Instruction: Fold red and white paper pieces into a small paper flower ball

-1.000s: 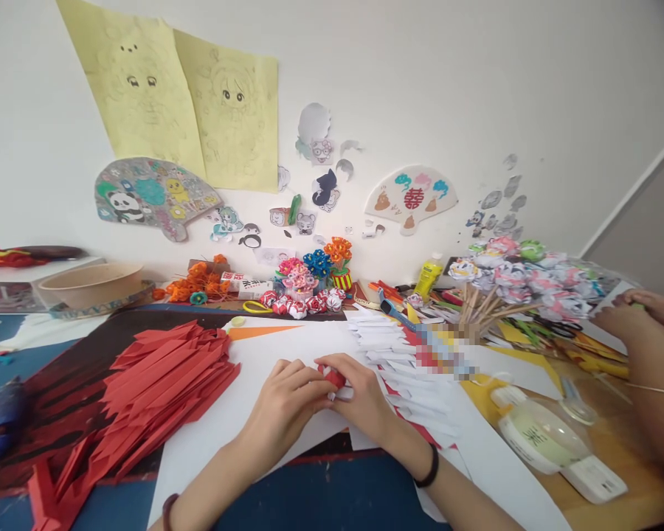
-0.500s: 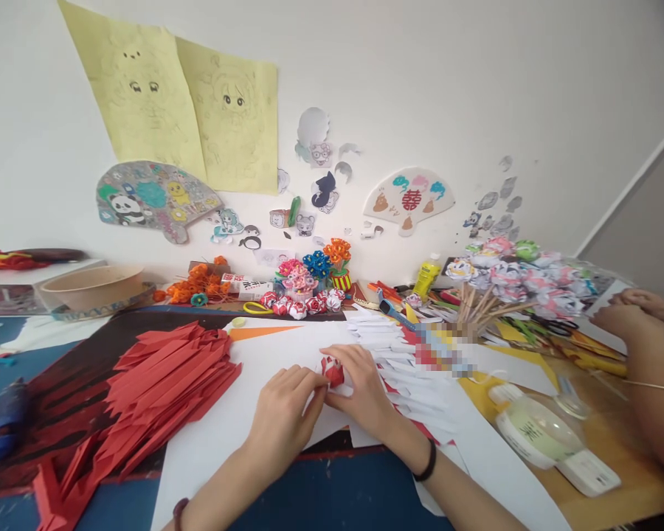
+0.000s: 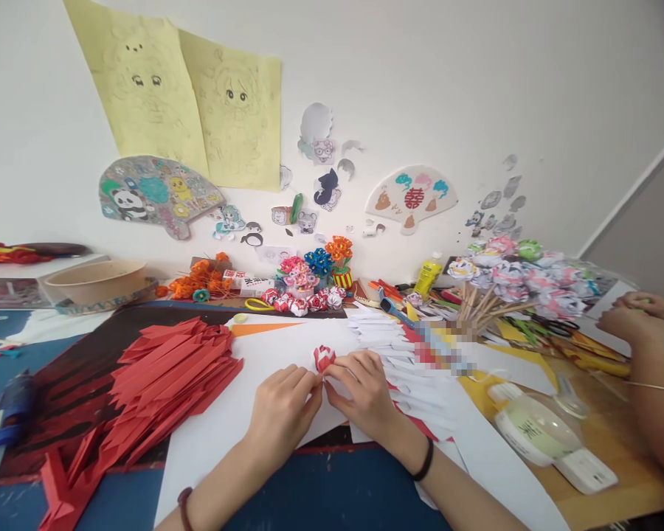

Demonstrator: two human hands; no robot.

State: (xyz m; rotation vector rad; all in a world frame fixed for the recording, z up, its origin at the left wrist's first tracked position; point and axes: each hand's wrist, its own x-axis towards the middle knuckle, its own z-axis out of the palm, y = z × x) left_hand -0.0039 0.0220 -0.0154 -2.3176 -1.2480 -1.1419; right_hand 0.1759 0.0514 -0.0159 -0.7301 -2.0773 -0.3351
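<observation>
A small red and white paper flower (image 3: 324,358) stands up between my two hands, its round head above the fingertips. My left hand (image 3: 288,405) pinches its base from the left, thumb against forefinger. From the other side my right hand (image 3: 362,383) has its fingers closed on the lower right of the same flower. Beneath both hands lies a large white paper sheet (image 3: 210,442). Folded red paper strips (image 3: 171,376) are heaped to the left, and folded white paper strips (image 3: 415,398) are spread just right of my right hand.
Finished red and white flowers (image 3: 299,304) line the back. A blue glue gun (image 3: 5,413) lies far left. At right are a clear glue bottle (image 3: 536,428), paper flowers on sticks (image 3: 509,280) and another person's hands (image 3: 636,321). A bowl (image 3: 97,280) stands back left.
The flower now sits upright above my fingertips, where before my right fingers wrapped round it. My right hand has slid down to its lower part. The camera view has shifted slightly.
</observation>
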